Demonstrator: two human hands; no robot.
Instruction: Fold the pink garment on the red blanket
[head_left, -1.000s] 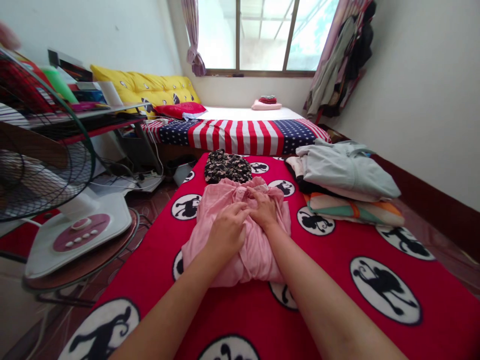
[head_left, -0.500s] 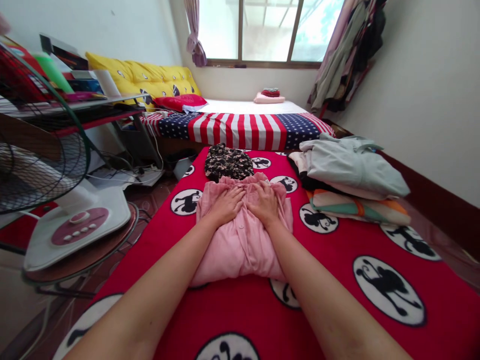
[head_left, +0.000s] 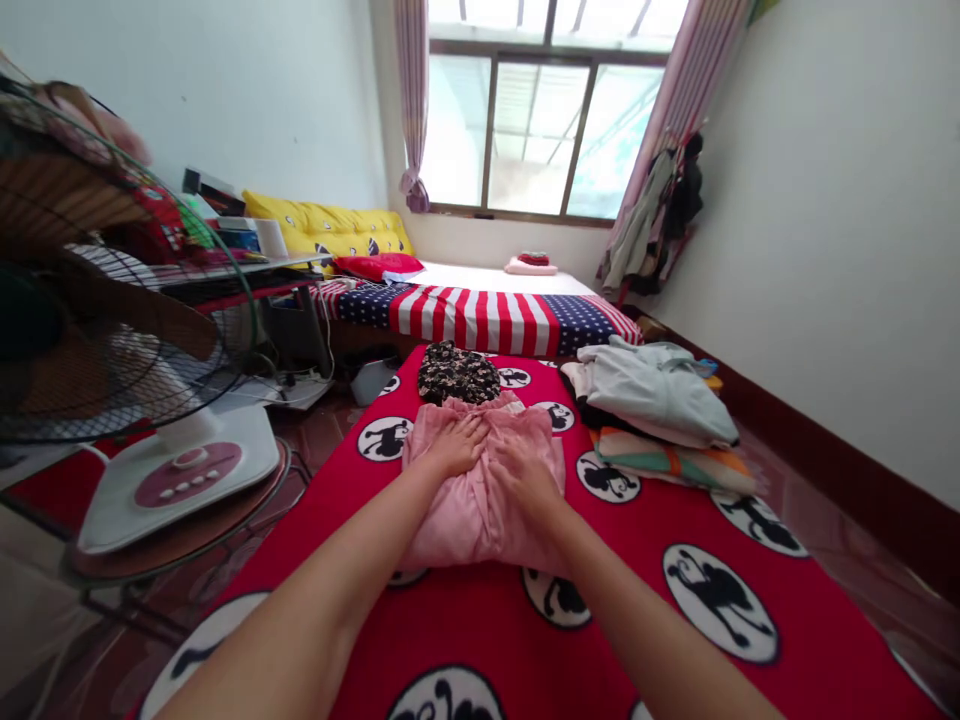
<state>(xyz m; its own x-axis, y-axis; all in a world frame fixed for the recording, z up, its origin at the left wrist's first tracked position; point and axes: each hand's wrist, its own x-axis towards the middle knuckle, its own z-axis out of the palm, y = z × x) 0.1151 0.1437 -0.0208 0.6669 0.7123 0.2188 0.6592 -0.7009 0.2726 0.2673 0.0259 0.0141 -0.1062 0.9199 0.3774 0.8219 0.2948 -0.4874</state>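
Observation:
A folded pink garment (head_left: 465, 510) lies on the red blanket (head_left: 660, 620) with black-and-white round prints. My left hand (head_left: 454, 445) lies flat on the garment's far left part, fingers stretched out. Beside it, my right hand (head_left: 525, 470) presses flat on the garment's right half, fingers forward. Neither hand holds anything. Just beyond the pink garment sits a folded black floral garment (head_left: 459, 372).
A pile of folded clothes (head_left: 660, 415) lies at the right of the blanket. An electric fan (head_left: 112, 330) on a round stand is at the left. A flag-patterned mattress (head_left: 487, 315), yellow cushions (head_left: 330, 225) and a window lie ahead; clothes hang at the right wall.
Both hands went from gripping the garment's top to lying flat on it. The right hand has slid back toward me. The camera has tilted up, showing more of the window.

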